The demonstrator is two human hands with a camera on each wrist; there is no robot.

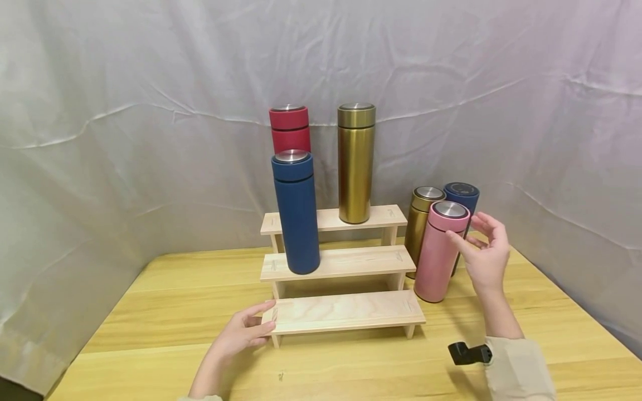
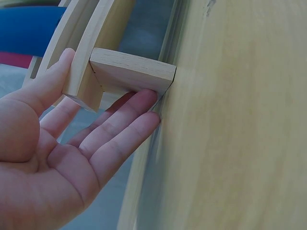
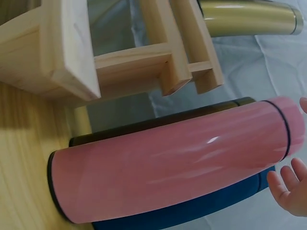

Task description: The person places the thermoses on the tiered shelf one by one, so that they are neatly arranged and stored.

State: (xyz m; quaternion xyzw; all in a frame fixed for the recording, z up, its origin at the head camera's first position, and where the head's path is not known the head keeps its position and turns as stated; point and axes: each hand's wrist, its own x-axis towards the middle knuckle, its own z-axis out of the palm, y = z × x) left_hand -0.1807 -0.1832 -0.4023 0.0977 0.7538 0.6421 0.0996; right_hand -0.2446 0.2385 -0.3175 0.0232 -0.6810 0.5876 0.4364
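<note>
My left hand (image 1: 239, 332) grips the left end of the bottom step of a pale wooden three-step stand (image 1: 346, 312). In the left wrist view its thumb lies on the board's edge, with fingertips at the support leg (image 2: 134, 72). A pink thermos (image 1: 437, 259) stands upright on the table to the right of the stand. Beside its upper part is my right hand (image 1: 486, 253), thumb and fingers spread around the lid's side. In the right wrist view those fingertips (image 3: 290, 179) show a small gap from the pink thermos.
On the middle step stands a blue thermos (image 1: 297, 217); a red thermos (image 1: 291, 133) is partly hidden behind it. A gold thermos (image 1: 356, 167) stands on the top step. Behind the pink one are a second gold thermos (image 1: 417, 223) and a dark blue thermos (image 1: 462, 195).
</note>
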